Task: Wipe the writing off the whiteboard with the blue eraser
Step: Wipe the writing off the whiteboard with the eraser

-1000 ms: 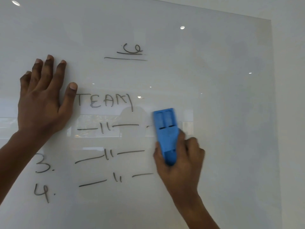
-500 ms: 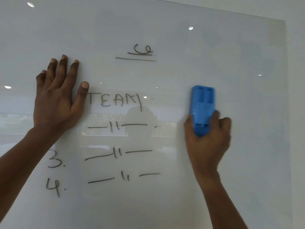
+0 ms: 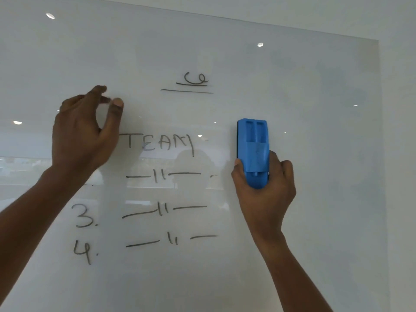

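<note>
Your two forearms come up from the bottom edge, and nearest the lens your right hand (image 3: 265,190) is clenched around the lower half of the blue rectangular plastic eraser (image 3: 253,152), whose long axis stands nearly upright with the free end pointing above your knuckles. Its dark pad seems to lie flat against the glossy white whiteboard (image 3: 315,109), though the contact face is hidden behind the body, so take that as likely, not certain. Your left hand (image 3: 85,131) holds nothing; its fingers are loosely curled, thumb near the fingertips, and blur makes it unclear whether they touch the board. All the remaining writing lies to the left of the eraser, between your two hands: the word TEAM (image 3: 159,144) sits level with the eraser's middle, three dashed rows (image 3: 166,209) run below it level with your right wrist, and a small underlined squiggle (image 3: 194,83) sits above the eraser's top. The right hand is the only one placed to sweep, and a leftward stroke would carry the eraser broadside across TEAM. Your left wrist covers the start of the first dashed row; only the numerals 3 and 4 (image 3: 84,233) show below it.
</note>
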A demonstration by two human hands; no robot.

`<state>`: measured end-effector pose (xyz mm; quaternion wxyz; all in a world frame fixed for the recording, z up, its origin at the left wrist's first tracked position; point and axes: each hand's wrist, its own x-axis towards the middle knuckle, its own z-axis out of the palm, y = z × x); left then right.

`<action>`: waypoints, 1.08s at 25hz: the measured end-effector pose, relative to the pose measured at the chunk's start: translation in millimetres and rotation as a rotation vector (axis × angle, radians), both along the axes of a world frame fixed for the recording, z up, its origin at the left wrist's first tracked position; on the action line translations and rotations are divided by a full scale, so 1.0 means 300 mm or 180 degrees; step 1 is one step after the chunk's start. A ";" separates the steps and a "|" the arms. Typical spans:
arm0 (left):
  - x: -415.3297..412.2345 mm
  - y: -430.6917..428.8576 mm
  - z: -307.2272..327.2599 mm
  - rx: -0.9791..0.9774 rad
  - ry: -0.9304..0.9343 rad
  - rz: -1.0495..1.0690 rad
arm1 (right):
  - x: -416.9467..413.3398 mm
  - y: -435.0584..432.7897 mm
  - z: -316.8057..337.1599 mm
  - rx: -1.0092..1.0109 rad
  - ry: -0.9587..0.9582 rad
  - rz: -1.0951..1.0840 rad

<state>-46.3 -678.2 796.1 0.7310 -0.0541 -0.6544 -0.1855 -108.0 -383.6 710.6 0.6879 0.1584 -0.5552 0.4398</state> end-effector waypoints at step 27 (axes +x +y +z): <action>0.177 0.376 -0.053 0.1094 -0.0605 -0.1463 | 0.071 -0.099 0.032 0.1145 0.0711 -0.0791</action>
